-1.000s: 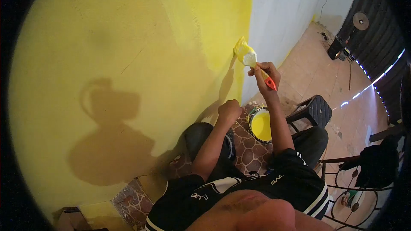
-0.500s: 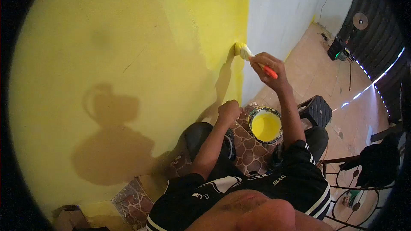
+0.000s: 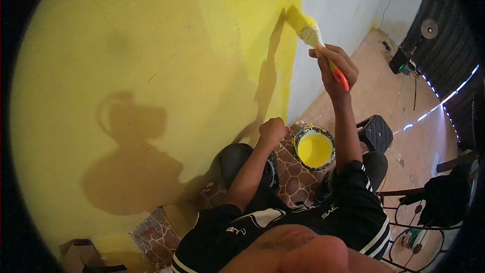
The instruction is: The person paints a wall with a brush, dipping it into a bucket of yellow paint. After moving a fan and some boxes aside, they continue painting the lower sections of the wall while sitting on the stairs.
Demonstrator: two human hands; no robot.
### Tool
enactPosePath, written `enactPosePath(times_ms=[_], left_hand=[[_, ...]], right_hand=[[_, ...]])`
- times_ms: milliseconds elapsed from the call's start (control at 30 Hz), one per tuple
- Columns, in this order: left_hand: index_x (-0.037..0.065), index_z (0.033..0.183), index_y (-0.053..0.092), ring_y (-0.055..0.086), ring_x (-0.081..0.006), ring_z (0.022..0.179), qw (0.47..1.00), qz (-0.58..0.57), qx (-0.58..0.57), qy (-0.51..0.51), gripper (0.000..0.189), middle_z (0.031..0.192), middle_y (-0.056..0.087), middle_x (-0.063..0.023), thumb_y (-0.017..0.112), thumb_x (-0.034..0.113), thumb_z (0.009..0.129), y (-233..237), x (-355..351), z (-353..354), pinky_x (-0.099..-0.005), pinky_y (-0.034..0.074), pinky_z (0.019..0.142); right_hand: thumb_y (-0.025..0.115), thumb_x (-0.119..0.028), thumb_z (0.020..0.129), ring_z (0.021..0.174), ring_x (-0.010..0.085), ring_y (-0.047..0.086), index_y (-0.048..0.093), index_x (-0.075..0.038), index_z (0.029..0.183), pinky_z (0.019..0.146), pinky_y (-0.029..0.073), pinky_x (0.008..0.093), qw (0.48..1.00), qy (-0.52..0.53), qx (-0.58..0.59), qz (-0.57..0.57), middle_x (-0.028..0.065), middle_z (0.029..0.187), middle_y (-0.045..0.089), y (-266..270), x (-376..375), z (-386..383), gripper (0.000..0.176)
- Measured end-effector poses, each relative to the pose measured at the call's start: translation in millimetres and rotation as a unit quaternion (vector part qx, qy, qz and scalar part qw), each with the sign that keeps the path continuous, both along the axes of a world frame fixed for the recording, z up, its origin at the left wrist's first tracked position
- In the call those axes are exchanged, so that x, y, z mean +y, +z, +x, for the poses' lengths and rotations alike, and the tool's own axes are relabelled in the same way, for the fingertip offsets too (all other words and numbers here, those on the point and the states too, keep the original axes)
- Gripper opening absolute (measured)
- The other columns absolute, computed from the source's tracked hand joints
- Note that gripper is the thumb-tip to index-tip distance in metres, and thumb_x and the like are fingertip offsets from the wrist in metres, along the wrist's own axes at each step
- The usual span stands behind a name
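Observation:
My right hand [image 3: 339, 68] grips a paintbrush [image 3: 313, 38] by its orange-tipped handle. Yellow paint covers the bristles, which meet the wall [image 3: 202, 45] close to where wet yellow borders the white part [image 3: 331, 5]. Down by the wall's foot, my left hand [image 3: 273, 131] is closed in a fist; what its fingers hold, if anything, is hidden. Just right of that fist stands a paint bucket [image 3: 315, 150] with yellow paint inside and a paint-smeared rim, between my knees on the stone-patterned floor [image 3: 293, 184].
A black step stool [image 3: 376, 134] stands right of the bucket. Farther right are a metal-framed chair [image 3: 404, 192] with dark cloth over it and a black box [image 3: 399, 60] with a green light. A cardboard box [image 3: 81, 255] sits at lower left.
My right hand has moved the paintbrush up along the wall and slightly right. The left hand and the bucket have stayed nearly still.

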State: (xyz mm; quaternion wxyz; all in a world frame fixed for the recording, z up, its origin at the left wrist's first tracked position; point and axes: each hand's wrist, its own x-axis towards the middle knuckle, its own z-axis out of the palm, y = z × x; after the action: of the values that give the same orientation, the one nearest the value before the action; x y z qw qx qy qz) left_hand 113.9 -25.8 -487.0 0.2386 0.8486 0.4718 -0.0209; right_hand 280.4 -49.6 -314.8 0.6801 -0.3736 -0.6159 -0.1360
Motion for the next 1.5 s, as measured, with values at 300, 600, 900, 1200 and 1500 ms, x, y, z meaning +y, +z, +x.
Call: enactPosePath(times_ms=[300,600,900,1200,1500], left_hand=[[0.001,0.091,0.067,0.065,-0.0340,0.086,1.000,-0.008,0.006,0.003,0.045,0.087,0.067,-0.0185,0.063,0.045,0.081,4.8,-0.9,0.1,-0.0438,0.051,0.076],[0.000,0.091,0.067,0.065,-0.0354,0.087,1.000,-0.026,0.005,-0.002,0.043,0.090,0.067,-0.0196,0.064,0.041,0.081,13.7,-4.3,-0.1,-0.0443,0.050,0.076],[0.002,0.083,0.067,0.067,-0.0306,0.078,0.999,-0.030,0.014,-0.001,0.041,0.072,0.067,-0.0139,0.063,0.043,0.082,0.5,1.6,2.7,-0.0433,0.051,0.071],[0.003,0.081,0.067,0.067,-0.0276,0.076,1.000,-0.011,0.021,-0.003,0.040,0.067,0.067,-0.0101,0.062,0.042,0.083,-1.5,0.2,3.3,-0.0421,0.051,0.072],[0.003,0.084,0.067,0.067,-0.0297,0.079,1.000,0.014,0.003,-0.009,0.040,0.071,0.067,-0.0124,0.063,0.042,0.081,-1.1,-2.5,2.2,-0.0431,0.051,0.072]], right_hand=[[0.064,0.007,0.080,0.075,0.0181,0.067,0.064,0.004,0.094,0.067,0.054,0.0264,0.998,0.034,0.028,-0.055,0.0153,0.085,0.067,-51.1,5.6,-6.5,0.015],[0.066,0.003,0.079,0.071,0.0171,0.067,0.065,0.001,0.092,0.063,0.052,0.0258,0.978,0.053,-0.003,-0.202,0.0123,0.082,0.067,-86.0,-13.8,0.4,0.014],[0.065,0.001,0.080,0.071,0.0223,0.064,0.062,0.001,0.089,0.064,0.050,0.0288,0.957,0.060,-0.057,-0.279,0.0120,0.081,0.064,-89.8,-35.6,10.8,0.010],[0.066,0.003,0.079,0.065,0.0182,0.062,0.066,0.000,0.093,0.058,0.048,0.0275,0.979,0.013,-0.050,-0.197,0.0104,0.078,0.064,-31.1,-8.2,-0.8,0.014],[0.064,0.005,0.081,0.072,0.0165,0.065,0.066,0.001,0.097,0.064,0.053,0.0248,0.997,0.030,0.005,-0.073,0.0116,0.082,0.066,-10.9,-1.4,-5.6,0.017]])
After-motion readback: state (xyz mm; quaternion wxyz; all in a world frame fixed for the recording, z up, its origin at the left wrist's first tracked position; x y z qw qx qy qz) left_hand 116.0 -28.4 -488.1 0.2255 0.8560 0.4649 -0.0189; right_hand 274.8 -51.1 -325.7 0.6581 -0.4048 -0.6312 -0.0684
